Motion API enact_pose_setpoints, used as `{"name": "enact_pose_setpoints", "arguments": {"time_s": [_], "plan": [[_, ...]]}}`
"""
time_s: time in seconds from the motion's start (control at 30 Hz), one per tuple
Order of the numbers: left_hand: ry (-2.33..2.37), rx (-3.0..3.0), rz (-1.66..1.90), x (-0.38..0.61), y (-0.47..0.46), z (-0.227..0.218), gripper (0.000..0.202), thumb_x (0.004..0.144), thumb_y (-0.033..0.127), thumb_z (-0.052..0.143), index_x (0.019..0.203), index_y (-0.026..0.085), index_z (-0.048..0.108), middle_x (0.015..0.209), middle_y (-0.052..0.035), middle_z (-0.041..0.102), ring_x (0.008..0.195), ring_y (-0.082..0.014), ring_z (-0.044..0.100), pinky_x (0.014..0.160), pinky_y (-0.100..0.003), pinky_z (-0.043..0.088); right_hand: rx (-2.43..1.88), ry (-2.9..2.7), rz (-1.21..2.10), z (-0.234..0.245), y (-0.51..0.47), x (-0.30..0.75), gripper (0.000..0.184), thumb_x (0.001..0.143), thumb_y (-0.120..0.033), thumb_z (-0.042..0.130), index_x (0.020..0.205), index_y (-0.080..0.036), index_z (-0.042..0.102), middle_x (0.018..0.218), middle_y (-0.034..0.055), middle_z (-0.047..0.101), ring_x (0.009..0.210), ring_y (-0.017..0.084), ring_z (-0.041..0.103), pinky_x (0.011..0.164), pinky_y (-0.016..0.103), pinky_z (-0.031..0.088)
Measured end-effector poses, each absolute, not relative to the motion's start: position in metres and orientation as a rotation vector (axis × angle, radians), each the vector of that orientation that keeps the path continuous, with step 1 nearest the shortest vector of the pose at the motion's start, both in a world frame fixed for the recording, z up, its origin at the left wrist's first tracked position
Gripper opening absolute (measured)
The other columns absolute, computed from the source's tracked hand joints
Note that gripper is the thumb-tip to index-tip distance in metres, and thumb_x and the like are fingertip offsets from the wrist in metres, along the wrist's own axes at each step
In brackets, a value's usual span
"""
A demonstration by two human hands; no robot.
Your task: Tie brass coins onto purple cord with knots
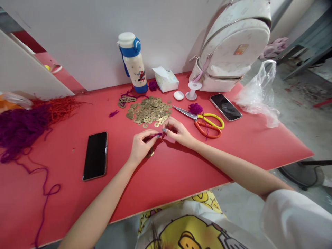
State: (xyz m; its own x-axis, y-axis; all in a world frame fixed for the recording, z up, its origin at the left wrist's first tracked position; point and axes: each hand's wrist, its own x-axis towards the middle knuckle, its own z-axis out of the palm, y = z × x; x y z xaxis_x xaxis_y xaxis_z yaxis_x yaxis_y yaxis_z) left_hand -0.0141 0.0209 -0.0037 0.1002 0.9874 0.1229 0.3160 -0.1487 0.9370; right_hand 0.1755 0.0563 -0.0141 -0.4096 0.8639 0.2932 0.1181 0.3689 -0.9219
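We look down on a red tabletop (168, 180), where two bare hands meet around its middle, between the near edge and a heap of holed brass coins (151, 110) toward the far edge. The left hand (141, 147) pinches a purple strand (160, 134) between thumb and forefinger; the right hand (180, 133) appears to nip it just beside — any knot there is too small for us to make out. A few loose coins (151, 153) lie partly hidden below the left hand. To work the strand well, we would keep the left pinch firm and close in, and let the right fingers draw evenly, without jerks. Toward the right edge lie scissors (196, 117) with a purple yarn ball (195, 109) beside them; yarn trails across the handles, so we would free it before pulling.
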Motion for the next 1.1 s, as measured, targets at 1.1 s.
{"name": "enact_pose_setpoints", "arguments": {"time_s": [1.1], "plan": [[1.411, 1.343, 1.216, -0.0149, 0.0224, -0.0067, 0.012, 0.074, 0.030, 0.074, 0.080, 0.020, 0.077, 0.084, -0.0049, 0.077, 0.074, -0.0192, 0.071, 0.068, -0.029, 0.059, -0.918, -1.869, 1.060, -0.0136, 0.0514, 0.1739, 0.016, 0.089, -0.033, 0.065, 0.085, -0.018, 0.068, 0.086, 0.0029, 0.059, 0.068, 0.012, 0.052, 0.063, 0.026, 0.042]]}}
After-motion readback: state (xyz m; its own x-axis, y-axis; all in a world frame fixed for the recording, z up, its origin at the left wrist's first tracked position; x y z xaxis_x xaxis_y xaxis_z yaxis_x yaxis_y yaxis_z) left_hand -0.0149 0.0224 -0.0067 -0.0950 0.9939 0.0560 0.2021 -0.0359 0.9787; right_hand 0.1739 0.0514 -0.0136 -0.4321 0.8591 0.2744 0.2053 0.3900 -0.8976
